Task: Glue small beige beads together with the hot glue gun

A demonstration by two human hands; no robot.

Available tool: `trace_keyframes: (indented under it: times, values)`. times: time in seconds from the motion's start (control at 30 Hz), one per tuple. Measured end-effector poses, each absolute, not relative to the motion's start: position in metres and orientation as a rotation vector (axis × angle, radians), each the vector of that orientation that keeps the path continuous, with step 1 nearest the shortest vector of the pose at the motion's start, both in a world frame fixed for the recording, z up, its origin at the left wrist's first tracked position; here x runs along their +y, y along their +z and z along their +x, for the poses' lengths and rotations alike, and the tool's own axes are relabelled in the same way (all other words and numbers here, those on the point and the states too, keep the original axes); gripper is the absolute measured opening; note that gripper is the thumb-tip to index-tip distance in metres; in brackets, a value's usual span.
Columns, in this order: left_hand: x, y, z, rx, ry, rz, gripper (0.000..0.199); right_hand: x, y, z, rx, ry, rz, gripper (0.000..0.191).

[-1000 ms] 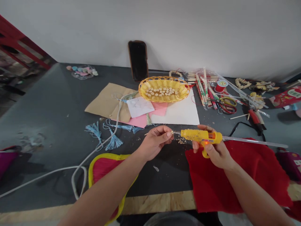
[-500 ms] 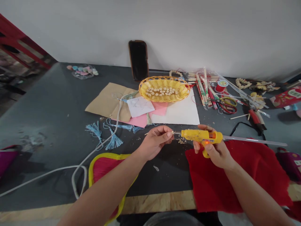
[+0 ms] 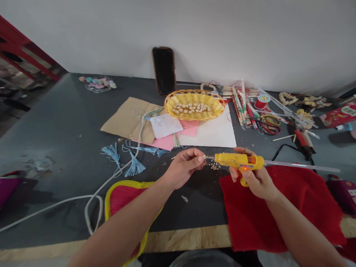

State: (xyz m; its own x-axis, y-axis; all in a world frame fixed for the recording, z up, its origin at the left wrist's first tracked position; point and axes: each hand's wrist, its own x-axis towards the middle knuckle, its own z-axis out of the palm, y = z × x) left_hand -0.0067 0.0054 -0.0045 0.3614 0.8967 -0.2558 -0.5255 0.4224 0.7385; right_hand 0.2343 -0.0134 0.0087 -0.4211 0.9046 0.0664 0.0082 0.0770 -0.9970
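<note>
My right hand (image 3: 257, 180) is wrapped round a yellow glue gun (image 3: 233, 160), with its orange light lit and a clear glue stick (image 3: 300, 165) jutting from the back. The gun's metal nozzle points left, at the fingertips of my left hand (image 3: 187, 167). Those fingers are pinched on a thin wooden stick (image 3: 174, 158), whose end shows left of the hand. At the fingertips a tiny pale piece (image 3: 205, 157) meets or nearly meets the nozzle; whether it is fixed to the stick I cannot tell. Several small beige beads (image 3: 214, 165) lie on the table below the nozzle.
Behind my hands stands a yellow basket (image 3: 194, 115) holding small flower-like pieces, on paper sheets (image 3: 214, 137). Blue tassels (image 3: 135, 166) and a white cord (image 3: 111, 174) lie left. Scissors (image 3: 268, 124) and red thread (image 3: 261, 102) are at back right; red cloth (image 3: 278, 211) lies under my right arm.
</note>
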Motion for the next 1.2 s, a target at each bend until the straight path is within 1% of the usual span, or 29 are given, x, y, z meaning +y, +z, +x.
trace_keyframes:
  times: [0.23, 0.57, 1.2]
  values:
    - [0.0056, -0.0046, -0.0073, 0.722, 0.987, 0.602, 0.023, -0.0146, 0.0069, 0.2345, -1.531, 1.483, -0.936, 0.047]
    - [0.006, -0.0022, -0.0064, 0.734, 0.99, 0.606, 0.024, -0.0128, 0.0101, 0.2343, -1.582, 1.436, -0.937, 0.043]
    - [0.0056, -0.003, -0.0063, 0.756, 1.006, 0.591, 0.023, -0.0134, 0.0109, 0.2363, -1.583, 1.464, -0.965, 0.046]
